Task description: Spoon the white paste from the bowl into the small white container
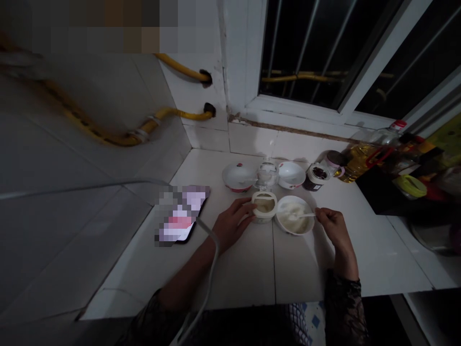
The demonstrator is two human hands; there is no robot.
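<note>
My left hand point(234, 225) has its fingers curled against the left side of a small white-rimmed container point(264, 218) with pale contents. Close on its right stands a white bowl point(295, 232) holding whitish, powdery-looking stuff. Between thumb and fingers, my right hand point(332, 226) pinches the handle of a white spoon point(307, 215), whose head lies in that bowl. Behind these are a second bowl point(230, 179) with a spoon in it, a clear jar point(267, 174) with white contents, and a third white bowl point(291, 175).
A lit phone point(185, 214) lies left of my left arm, and a grey cable point(212, 269) hangs across the view there. Toward the right are a dark jar point(317, 177), an oil bottle point(360, 158) and a black box point(383, 192). Tiled walls and a window edge the counter point(248, 283).
</note>
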